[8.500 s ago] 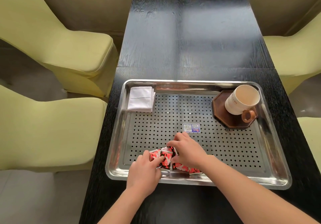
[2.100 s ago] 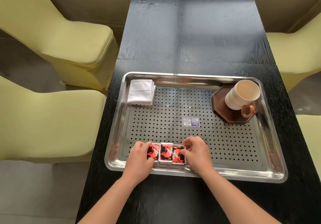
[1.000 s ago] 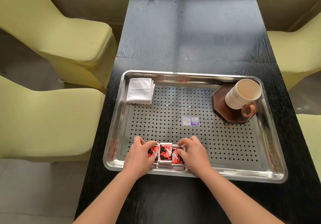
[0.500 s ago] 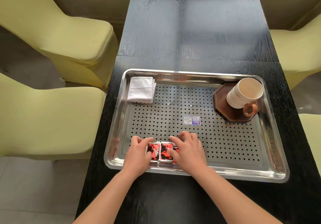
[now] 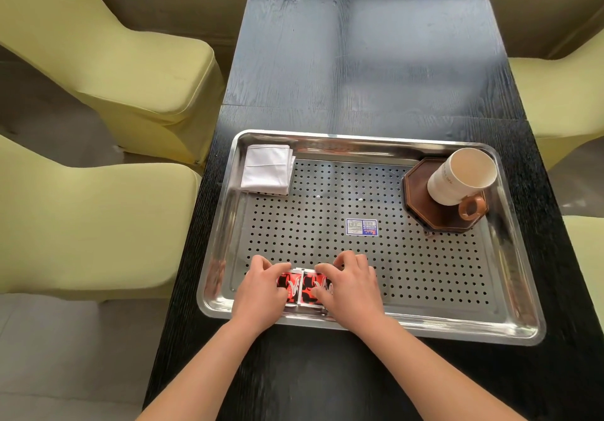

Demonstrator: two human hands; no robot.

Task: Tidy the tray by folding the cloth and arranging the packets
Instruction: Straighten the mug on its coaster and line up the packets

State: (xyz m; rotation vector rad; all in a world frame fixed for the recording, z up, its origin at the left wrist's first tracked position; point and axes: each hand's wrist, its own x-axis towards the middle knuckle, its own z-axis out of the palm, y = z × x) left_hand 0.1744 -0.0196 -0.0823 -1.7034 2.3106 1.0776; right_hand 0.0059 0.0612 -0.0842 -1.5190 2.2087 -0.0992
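Observation:
A steel perforated tray (image 5: pixel 510 293) lies on the black table. A white cloth (image 5: pixel 267 169) sits folded in the tray's far left corner. Red, black and white packets (image 5: pixel 302 288) lie side by side at the tray's near edge. My left hand (image 5: pixel 260 293) presses on the left end of the row and my right hand (image 5: pixel 351 288) covers the right end; fingers of both rest on top of the packets. Two packets show between the hands; the rest are hidden under them.
A white mug (image 5: pixel 459 177) with a brown handle stands on a dark octagonal coaster (image 5: pixel 425 205) in the tray's far right corner. A small blue label (image 5: pixel 361 227) is stuck mid-tray. Yellow-green chairs (image 5: pixel 98 224) flank the black table (image 5: pixel 359 61) on both sides.
Both hands have closed inward over the row of packets, covering more of it. The packets were scattered earlier and now lie in a tight row. The view drifted slightly.

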